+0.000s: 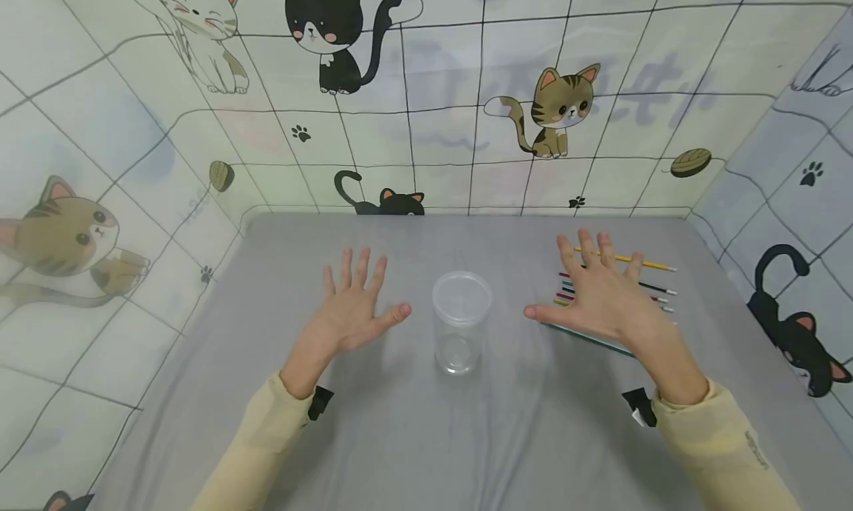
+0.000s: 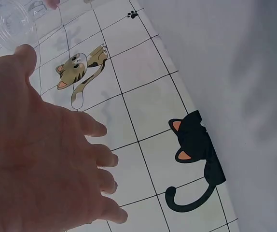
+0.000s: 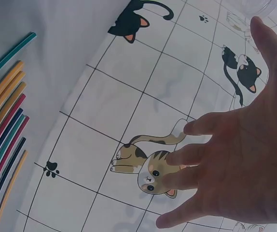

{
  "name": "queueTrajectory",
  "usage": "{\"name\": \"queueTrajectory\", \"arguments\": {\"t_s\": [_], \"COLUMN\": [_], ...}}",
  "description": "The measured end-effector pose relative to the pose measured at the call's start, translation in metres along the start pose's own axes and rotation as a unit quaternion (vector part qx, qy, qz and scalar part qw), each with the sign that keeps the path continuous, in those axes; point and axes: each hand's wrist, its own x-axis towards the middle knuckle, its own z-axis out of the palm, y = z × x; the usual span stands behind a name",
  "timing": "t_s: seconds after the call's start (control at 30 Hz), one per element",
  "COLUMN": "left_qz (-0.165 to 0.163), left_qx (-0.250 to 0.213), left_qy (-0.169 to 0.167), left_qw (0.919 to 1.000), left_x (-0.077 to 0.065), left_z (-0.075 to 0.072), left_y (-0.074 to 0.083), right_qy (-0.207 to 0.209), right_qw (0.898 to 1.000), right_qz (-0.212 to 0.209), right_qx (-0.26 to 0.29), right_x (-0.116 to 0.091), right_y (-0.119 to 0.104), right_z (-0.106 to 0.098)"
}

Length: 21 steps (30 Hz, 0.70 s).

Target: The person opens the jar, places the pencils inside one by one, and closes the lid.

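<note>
A clear plastic jar (image 1: 460, 326) with a lid stands upright on the grey cloth, midway between the two hands. My left hand (image 1: 353, 304) is spread to the left of the jar, fingers straight and holding nothing. On the other side my right hand (image 1: 603, 292) is spread too, above several pencils (image 1: 656, 265) that it partly hides. In the right wrist view those pencils (image 3: 6, 140) lie side by side in several colours, with a teal one (image 3: 10, 58) set apart. Part of the jar (image 2: 13, 21) shows at the top left of the left wrist view.
A grey cloth (image 1: 400, 437) covers the work surface. Around it rise walls of white cat-print fabric (image 1: 440, 141) at the back, left and right. Dark tabs (image 1: 320, 403) stick out at both wrists.
</note>
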Motion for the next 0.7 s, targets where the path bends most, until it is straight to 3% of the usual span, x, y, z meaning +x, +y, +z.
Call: {"name": "queueTrajectory", "arguments": {"t_s": [0.23, 0.4, 0.53, 0.7], "left_qz": [0.016, 0.048, 0.093, 0.148], "left_qx": [-0.008, -0.047, -0.099, -0.176], "left_qy": [-0.017, -0.033, -0.05, -0.032], "left_qw": [0.9997, 0.9972, 0.9895, 0.9727], "left_x": [0.0, 0.001, 0.003, 0.006], "left_z": [0.001, 0.003, 0.006, 0.016], "left_y": [0.002, 0.004, 0.005, 0.009], "right_qy": [0.0, 0.004, 0.003, 0.023], "right_qw": [1.0, 1.0, 0.998, 0.992], "right_qz": [-0.005, -0.029, -0.062, -0.106], "right_qx": [-0.001, 0.001, 0.031, 0.072], "right_x": [0.0, -0.001, -0.003, -0.003], "right_y": [-0.004, -0.007, -0.01, -0.016], "right_z": [-0.002, -0.005, -0.007, -0.007]}}
